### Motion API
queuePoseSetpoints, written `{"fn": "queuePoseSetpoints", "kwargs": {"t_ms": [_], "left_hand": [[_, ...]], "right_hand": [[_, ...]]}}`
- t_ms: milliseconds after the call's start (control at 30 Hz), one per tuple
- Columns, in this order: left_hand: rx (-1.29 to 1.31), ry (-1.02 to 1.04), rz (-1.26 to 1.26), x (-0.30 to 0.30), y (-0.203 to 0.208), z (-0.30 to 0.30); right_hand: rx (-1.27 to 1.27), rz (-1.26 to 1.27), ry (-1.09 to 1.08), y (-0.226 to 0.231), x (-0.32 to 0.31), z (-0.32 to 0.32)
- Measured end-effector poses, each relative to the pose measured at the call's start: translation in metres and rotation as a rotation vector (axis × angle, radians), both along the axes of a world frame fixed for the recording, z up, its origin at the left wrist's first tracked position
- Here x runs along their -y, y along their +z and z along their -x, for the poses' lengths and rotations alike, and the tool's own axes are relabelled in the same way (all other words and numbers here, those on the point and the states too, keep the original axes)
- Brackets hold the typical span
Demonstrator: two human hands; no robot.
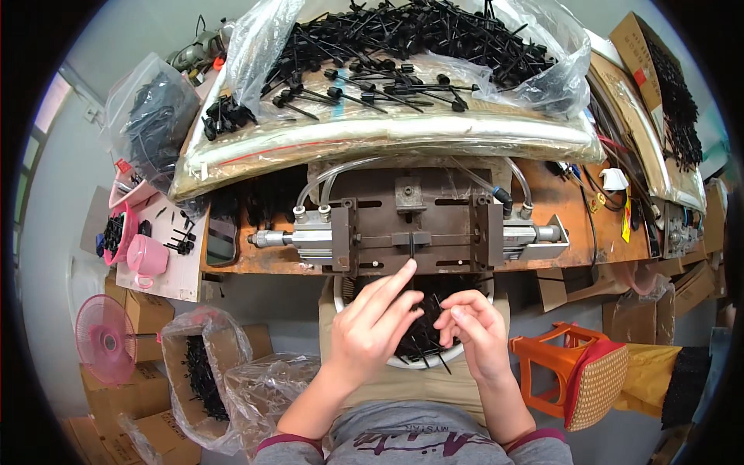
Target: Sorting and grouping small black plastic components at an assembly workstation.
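At the far left, a pink fan (105,339) is set near cardboard boxes, and black parts are held in a plastic-lined carton (203,372) beside it. Above these, a pink cup (147,256) is placed on a pale board (180,285). A dark phone (222,239) is laid on the bench (618,246), beside a silver cylinder (313,242) mounted on a brown metal fixture (380,221).

The left hand (366,329) is raised before the fixture, its index finger extended to the lower end of a black part (412,246) seated at the fixture's middle; whether it is touched cannot be told. The left grip is fairly wide, with nothing seen held. Below, a white bin (339,293) is filled with black stemmed pieces (422,337); behind the fixture, more are heaped in a clear bag (570,58).

The right hand (477,329) is held over the bin's right side. Its grip is narrow, fingers curled; whether anything is pinched cannot be told. Farther right, an orange stool (539,372) is seen, beside a red-edged cushion (601,385).
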State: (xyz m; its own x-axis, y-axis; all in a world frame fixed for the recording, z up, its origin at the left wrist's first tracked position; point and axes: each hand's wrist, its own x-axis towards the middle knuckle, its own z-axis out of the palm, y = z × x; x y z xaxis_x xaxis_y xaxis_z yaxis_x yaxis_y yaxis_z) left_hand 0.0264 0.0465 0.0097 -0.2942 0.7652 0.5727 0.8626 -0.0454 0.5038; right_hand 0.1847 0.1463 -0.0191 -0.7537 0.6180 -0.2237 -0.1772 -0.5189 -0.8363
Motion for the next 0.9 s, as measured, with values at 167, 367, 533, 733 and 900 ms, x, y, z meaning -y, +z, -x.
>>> {"fn": "queuePoseSetpoints", "kwargs": {"t_ms": [167,367,533,733,900], "left_hand": [[-0.167,0.065,0.103,-0.017,-0.018,0.009],[-0.255,0.070,0.176,-0.026,-0.010,0.012],[-0.248,0.091,0.226,-0.024,-0.007,0.010],[-0.241,0.089,0.231,-0.024,-0.007,0.013],[-0.253,0.083,0.236,-0.023,-0.008,0.014]], "right_hand": [[0.021,0.000,-0.070,-0.003,0.004,-0.004],[0.047,-0.022,-0.087,-0.004,-0.001,-0.005],[0.059,-0.132,-0.099,0.008,-0.005,0.000],[0.083,-0.557,-0.114,0.053,-0.029,0.024],[0.143,-0.891,-0.209,0.106,-0.085,0.082]]}}
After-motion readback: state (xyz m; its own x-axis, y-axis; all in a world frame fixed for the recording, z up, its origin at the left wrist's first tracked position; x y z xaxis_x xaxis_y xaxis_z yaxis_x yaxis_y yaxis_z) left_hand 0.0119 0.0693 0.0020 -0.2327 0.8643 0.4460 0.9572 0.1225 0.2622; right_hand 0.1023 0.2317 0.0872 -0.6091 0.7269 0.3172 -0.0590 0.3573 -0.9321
